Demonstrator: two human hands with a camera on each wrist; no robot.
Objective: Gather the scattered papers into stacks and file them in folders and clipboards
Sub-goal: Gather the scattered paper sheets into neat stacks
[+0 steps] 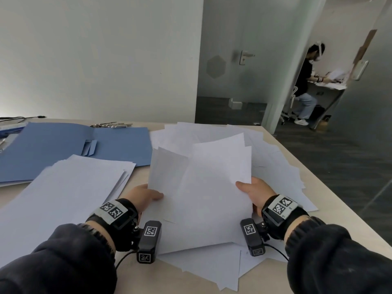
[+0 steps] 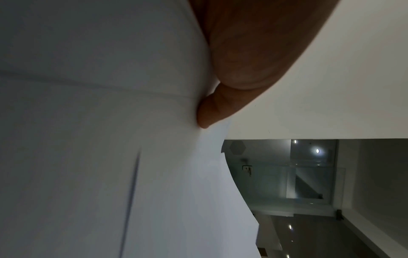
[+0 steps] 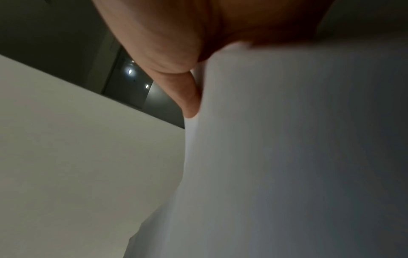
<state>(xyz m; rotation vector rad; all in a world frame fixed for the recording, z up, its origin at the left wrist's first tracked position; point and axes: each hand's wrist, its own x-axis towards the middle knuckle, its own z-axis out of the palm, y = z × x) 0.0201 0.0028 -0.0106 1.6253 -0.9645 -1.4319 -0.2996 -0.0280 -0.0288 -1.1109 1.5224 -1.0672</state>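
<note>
A loose bundle of white sheets (image 1: 201, 187) is raised off the table, uneven at its top edges. My left hand (image 1: 146, 195) pinches its left edge, thumb on top. My right hand (image 1: 253, 190) pinches the right edge the same way. In the left wrist view the thumb (image 2: 232, 73) presses on the paper (image 2: 110, 157); the right wrist view shows the thumb (image 3: 176, 69) against the sheets (image 3: 287, 157). More scattered papers (image 1: 275, 162) lie beneath and beyond. A rough stack (image 1: 70, 192) lies at the left. An open blue folder (image 1: 63, 145) lies behind it.
Metal clips (image 1: 111, 125) lie at the table's far edge beyond the folder. Cables and a blue object (image 1: 10, 129) sit at the far left. The table's right edge (image 1: 331, 183) drops to dark carpet. Another person (image 1: 305, 85) sits at a desk past the glass door.
</note>
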